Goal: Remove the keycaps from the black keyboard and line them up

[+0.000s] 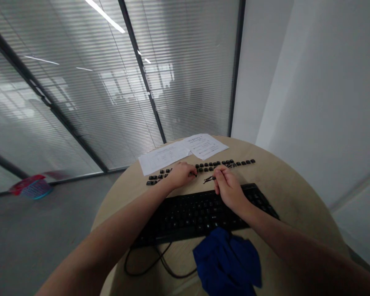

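Observation:
My left hand (182, 174) is closed in a pinch above the row of loose keycaps, with a small dark piece at its fingertips that looks like a black keycap (195, 175). My right hand (228, 188) is wrapped round a thin two-pronged tool (208, 179), whose dark tips point left toward my other hand. Its exact kind is too small to tell. Below both hands lies a black keyboard (188, 213), partly covered by my right hand and forearm. Loose black keycaps (206, 169) stand in rows just beyond my fingers.
Two printed paper sheets (165, 156) lie at the back of the round wooden table (299, 205). A crumpled blue cloth (228, 263) and a looped black cable (142, 274) are at the near side. A red and blue basket (37, 187) stands on the floor by the glass partition.

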A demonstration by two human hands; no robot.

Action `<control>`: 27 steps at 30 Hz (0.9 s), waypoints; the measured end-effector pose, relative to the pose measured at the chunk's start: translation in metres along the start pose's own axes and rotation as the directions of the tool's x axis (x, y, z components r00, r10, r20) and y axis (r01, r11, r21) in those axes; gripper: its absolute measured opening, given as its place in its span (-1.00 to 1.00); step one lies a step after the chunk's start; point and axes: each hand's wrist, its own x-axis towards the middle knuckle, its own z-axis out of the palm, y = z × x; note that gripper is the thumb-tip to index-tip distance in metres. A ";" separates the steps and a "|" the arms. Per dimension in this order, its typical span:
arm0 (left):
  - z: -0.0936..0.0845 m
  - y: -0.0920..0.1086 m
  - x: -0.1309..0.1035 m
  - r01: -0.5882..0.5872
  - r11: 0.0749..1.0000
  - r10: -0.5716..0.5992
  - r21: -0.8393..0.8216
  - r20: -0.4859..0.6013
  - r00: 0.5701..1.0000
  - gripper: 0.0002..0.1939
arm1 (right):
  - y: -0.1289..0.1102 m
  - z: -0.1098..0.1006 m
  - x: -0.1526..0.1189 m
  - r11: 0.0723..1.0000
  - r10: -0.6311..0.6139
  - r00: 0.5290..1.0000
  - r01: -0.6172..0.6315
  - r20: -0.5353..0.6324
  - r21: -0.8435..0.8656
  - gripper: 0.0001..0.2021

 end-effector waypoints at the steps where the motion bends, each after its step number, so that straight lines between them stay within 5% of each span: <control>1: 0.002 0.000 0.001 0.014 1.000 -0.014 0.028 0.004 1.000 -0.83 | 0.000 0.000 0.000 1.000 -0.007 1.000 0.007 0.005 0.009 -0.67; 9: 0.006 -0.001 -0.003 0.067 0.989 -0.073 0.131 0.040 0.997 -0.80 | -0.006 0.001 0.003 0.991 0.019 1.000 -0.021 0.011 0.132 -0.68; 19: -0.014 0.003 -0.012 0.089 0.990 -0.089 0.106 -0.008 0.996 -0.83 | -0.015 -0.004 0.008 0.969 0.095 0.996 -0.091 -0.003 0.229 -0.57; 23: -0.028 0.015 -0.037 0.095 0.994 -0.097 -0.059 -0.038 0.995 -0.85 | -0.016 -0.010 0.008 0.976 0.117 0.978 -0.146 0.173 0.164 -0.57; 27: -0.022 0.025 -0.065 0.032 0.966 -0.014 -0.258 0.070 0.997 -0.82 | -0.006 -0.005 -0.001 0.978 0.183 0.902 -0.209 0.391 0.024 -0.58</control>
